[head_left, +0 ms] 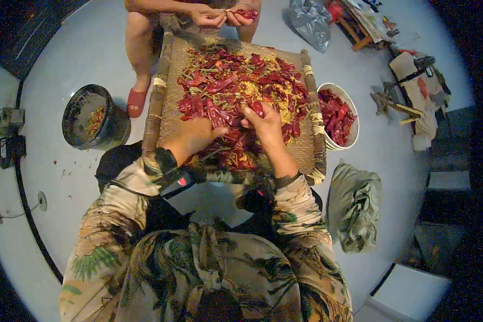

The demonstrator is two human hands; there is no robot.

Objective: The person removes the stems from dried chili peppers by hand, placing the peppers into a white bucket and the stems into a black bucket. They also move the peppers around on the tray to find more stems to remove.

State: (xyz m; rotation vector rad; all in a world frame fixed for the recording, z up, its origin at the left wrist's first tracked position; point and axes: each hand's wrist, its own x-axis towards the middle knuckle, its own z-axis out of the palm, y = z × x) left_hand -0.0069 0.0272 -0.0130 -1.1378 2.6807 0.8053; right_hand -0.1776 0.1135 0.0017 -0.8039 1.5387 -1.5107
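Observation:
A woven tray with a wooden frame lies in front of me, covered with dried red chili peppers, stalks and yellow seeds. Over the tray's right half, my right hand is closed around a red chili pepper, pinched between thumb and fingers. My left hand is low over the peppers on the left side, its thumb pointing right. It is smeared by motion and its fingers are mostly hidden, so I cannot see whether it grips anything.
Across the tray sits another person, whose hands hold a red pepper. A dark bucket with some scraps stands left. To the right are a white bucket of red peppers and a crumpled greenish sack. A grey plastic bag lies farther back.

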